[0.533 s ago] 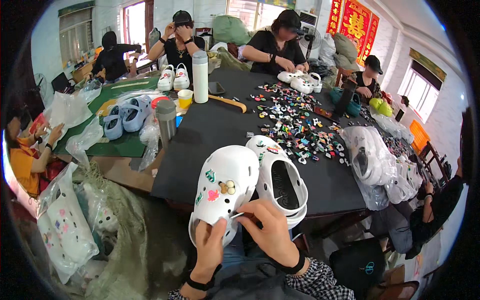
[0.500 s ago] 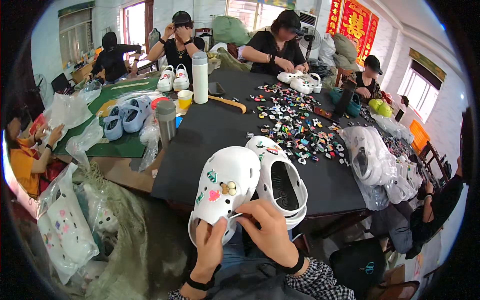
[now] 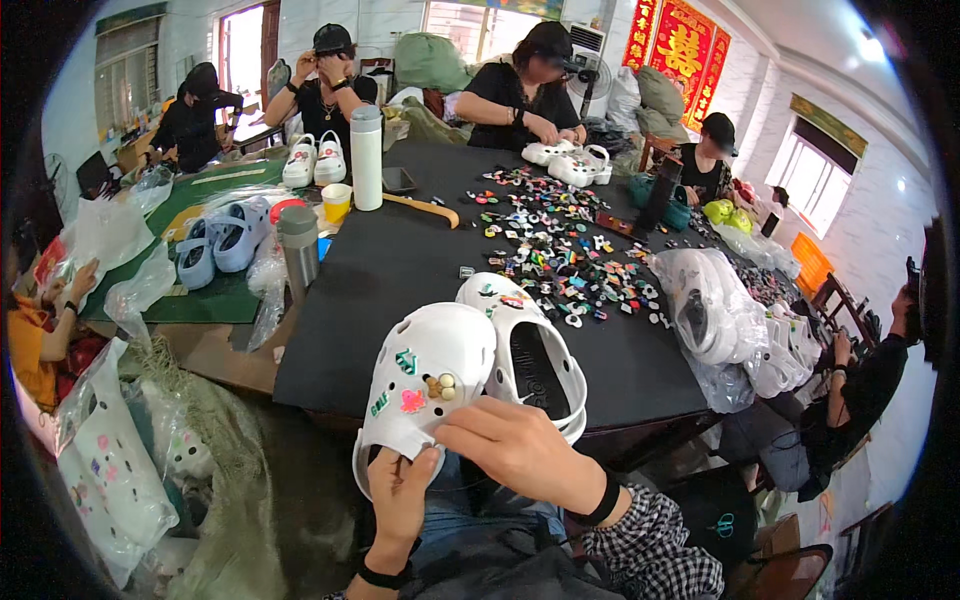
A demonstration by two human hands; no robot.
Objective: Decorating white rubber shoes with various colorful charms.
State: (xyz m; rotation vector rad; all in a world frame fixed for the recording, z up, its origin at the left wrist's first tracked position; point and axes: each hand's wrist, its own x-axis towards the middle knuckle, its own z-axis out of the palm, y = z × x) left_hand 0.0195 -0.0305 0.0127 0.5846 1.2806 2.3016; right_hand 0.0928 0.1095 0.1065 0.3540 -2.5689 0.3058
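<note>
A white clog (image 3: 425,345) is tilted up in front of me at the table's near edge. On its upper sit a pink charm (image 3: 412,401), a brown-and-cream charm (image 3: 441,387) and green charms (image 3: 405,361). My left hand (image 3: 402,490) grips the clog's opening edge, fingers partly inside it. My right hand (image 3: 515,448) is closed with its fingertips pressed against the upper beside that edge; whatever they pinch is hidden. A second white clog (image 3: 573,385), also bearing charms near its toe, rests just right of the first.
Loose colourful charms (image 3: 570,255) are heaped on the black table (image 3: 350,300). Plastic-wrapped white clogs (image 3: 705,310) stand at its right. A steel flask (image 3: 298,250), a white bottle (image 3: 367,160) and blue clogs (image 3: 232,240) are leftward. Several co-workers sit around.
My view has shifted slightly, moving the scene left. My right hand has closed in on the clog's upper; the thin white piece seen at its fingertips before is now hidden.
</note>
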